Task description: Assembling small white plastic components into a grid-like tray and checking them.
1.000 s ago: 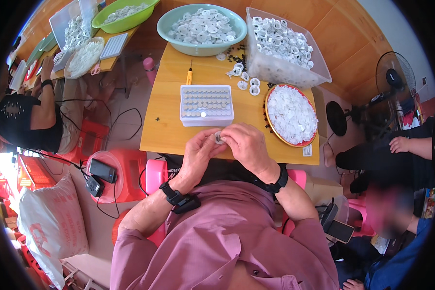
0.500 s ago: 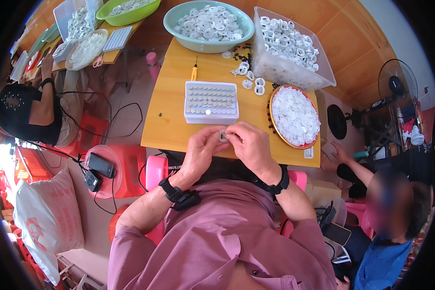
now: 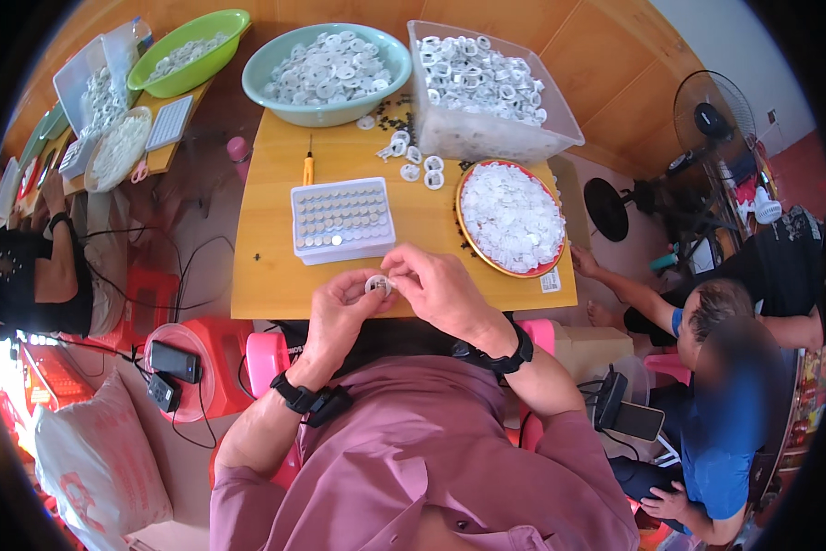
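The left hand (image 3: 336, 310) pinches a round white part (image 3: 376, 283) between thumb and fingers. The part is small and disc-shaped, with a pale raised rim and a darker, greyish centre; finer detail is too small to resolve. It sits in front of the white tray (image 3: 347, 252), which carries rows of round silver discs (image 3: 339, 208) on the bench (image 3: 271, 266). The right hand (image 3: 439, 286) meets the part's right edge with bent fingers; whether these grip it cannot be told.
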`<state>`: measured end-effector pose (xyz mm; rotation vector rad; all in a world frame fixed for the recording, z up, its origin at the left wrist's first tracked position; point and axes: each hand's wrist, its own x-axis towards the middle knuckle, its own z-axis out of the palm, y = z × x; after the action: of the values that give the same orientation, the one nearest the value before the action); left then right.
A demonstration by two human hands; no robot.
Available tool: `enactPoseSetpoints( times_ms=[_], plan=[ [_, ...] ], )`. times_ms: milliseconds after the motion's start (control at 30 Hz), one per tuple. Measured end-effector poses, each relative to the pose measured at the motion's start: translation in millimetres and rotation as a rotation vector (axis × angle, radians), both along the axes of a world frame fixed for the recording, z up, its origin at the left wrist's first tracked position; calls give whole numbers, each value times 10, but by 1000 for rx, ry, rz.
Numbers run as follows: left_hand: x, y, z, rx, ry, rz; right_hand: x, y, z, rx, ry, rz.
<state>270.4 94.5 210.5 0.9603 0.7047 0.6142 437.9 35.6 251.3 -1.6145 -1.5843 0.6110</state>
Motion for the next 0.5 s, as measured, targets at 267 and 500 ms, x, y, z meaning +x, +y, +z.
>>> enactPoseSetpoints(
  times_ms=[267, 500],
  plan=[
    [23, -28, -38, 76, 29, -60, 115, -55, 41, -94, 19, 51],
    [-18, -13, -47, 22, 75, -97, 316, -75, 259, -108, -155, 0]
  ],
)
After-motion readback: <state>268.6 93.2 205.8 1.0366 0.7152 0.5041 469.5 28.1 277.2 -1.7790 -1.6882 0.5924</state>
